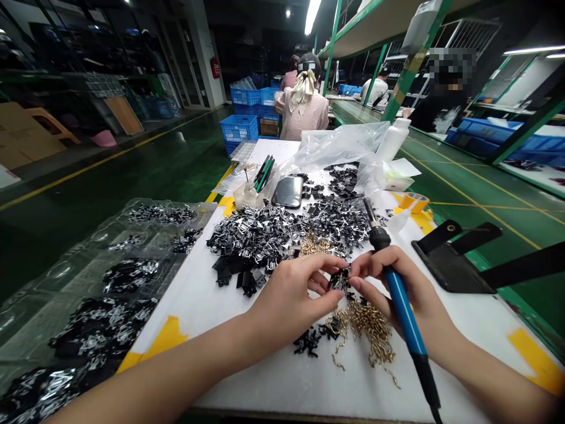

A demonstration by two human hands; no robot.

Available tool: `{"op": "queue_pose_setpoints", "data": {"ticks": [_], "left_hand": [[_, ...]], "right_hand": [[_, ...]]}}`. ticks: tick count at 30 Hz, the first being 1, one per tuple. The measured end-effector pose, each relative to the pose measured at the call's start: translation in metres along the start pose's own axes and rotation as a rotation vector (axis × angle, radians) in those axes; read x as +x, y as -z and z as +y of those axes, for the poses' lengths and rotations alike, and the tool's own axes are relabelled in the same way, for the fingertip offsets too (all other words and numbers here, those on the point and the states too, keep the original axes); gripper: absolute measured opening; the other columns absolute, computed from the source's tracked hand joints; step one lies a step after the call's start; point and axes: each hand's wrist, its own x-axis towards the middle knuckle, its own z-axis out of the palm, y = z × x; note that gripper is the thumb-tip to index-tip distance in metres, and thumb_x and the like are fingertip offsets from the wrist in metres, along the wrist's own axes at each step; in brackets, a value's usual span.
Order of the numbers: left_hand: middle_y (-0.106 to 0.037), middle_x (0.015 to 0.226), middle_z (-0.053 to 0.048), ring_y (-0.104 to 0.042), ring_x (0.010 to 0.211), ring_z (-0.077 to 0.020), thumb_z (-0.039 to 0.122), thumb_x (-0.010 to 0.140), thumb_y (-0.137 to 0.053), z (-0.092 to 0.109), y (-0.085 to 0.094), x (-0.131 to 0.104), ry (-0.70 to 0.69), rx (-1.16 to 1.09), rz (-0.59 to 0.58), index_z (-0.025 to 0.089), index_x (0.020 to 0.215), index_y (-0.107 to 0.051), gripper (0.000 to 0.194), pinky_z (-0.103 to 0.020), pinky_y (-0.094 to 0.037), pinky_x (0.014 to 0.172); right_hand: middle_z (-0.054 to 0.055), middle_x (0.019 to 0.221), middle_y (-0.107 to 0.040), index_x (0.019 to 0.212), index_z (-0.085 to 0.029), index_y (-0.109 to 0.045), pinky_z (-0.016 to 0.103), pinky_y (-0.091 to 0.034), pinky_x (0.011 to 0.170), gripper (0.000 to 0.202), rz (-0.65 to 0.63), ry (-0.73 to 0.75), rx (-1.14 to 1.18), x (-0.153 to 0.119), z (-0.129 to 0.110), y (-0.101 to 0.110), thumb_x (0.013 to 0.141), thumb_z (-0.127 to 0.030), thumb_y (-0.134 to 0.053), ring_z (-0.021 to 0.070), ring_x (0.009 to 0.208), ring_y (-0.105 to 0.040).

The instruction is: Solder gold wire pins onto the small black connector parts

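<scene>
My left hand (293, 297) pinches a small black clip-like part (339, 280) between thumb and fingertips. A blue-handled soldering iron (401, 303) lies across my right hand (417, 294), its tip pointing up and away. The thumb and index finger of that hand meet at the part's right side; whether they pinch a tiny piece there is too small to tell. Below both hands lie loose gold bent pins (375, 333) and a few small black pieces (311, 340). Just beyond is a big heap of black and silvery parts (260, 232), with more gold pins (312, 244) at its near edge.
Clear trays (95, 250) of black parts stand at the left. A black metal stand (459, 274) is at the right edge. Farther back are a phone (288, 192), tweezers (265, 174), a plastic bag (339, 144), a white bottle (394, 140) and orange tape (414, 202). Co-workers sit beyond.
</scene>
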Motion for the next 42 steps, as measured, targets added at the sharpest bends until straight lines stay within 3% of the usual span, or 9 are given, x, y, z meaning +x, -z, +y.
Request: {"op": "queue_pose_setpoints", "data": {"ticks": [7,14,24,32,42], "left_hand": [[-0.062,0.099,0.003,-0.054,0.08,-0.0006,0.029,0.077,-0.05,-0.001,-0.001,-0.001,-0.066,0.013,0.018,0.028,0.109,-0.058,0.033,-0.014,-0.053,0.078],[-0.063,0.098,0.006,-0.056,0.081,-0.0011,0.023,0.076,-0.049,-0.004,-0.001,0.001,-0.11,0.067,0.037,0.029,0.108,-0.057,0.034,-0.018,-0.053,0.082],[-0.063,0.096,0.004,-0.057,0.077,0.0003,0.033,0.076,-0.051,0.001,-0.001,-0.001,-0.013,-0.023,0.016,0.029,0.108,-0.056,0.032,-0.012,-0.051,0.075],[-0.061,0.099,-0.001,-0.055,0.076,0.0004,0.031,0.075,-0.053,0.002,-0.001,-0.001,0.001,-0.073,0.034,0.026,0.106,-0.06,0.033,-0.009,-0.048,0.066],[-0.062,0.09,0.0,-0.057,0.079,-0.0021,0.038,0.073,-0.057,0.007,-0.001,-0.002,0.082,-0.205,-0.045,0.026,0.106,-0.058,0.036,-0.013,-0.052,0.073]], "right_hand": [[0.002,0.086,-0.049,0.087,-0.021,-0.037,0.025,-0.044,0.069,0.018,0.008,0.004,0.006,0.0,0.001,0.001,0.087,-0.017,-0.055,0.0131,0.083,-0.054],[0.001,0.086,-0.05,0.086,-0.022,-0.036,0.023,-0.042,0.061,0.019,-0.012,-0.031,0.067,0.001,0.002,0.0,0.088,-0.018,-0.054,0.0106,0.075,-0.051],[0.001,0.084,-0.053,0.085,-0.021,-0.037,0.022,-0.043,0.061,0.019,0.049,0.029,-0.018,-0.001,0.001,0.0,0.087,-0.017,-0.056,0.0099,0.075,-0.053],[0.001,0.085,-0.053,0.085,-0.021,-0.035,0.023,-0.041,0.061,0.02,0.044,0.031,0.091,-0.001,0.001,-0.003,0.088,-0.016,-0.054,0.0102,0.073,-0.05],[0.003,0.086,-0.053,0.084,-0.022,-0.033,0.026,-0.04,0.059,0.023,0.091,0.072,0.145,0.0,-0.001,-0.006,0.087,-0.011,-0.052,0.0136,0.077,-0.052]]}}
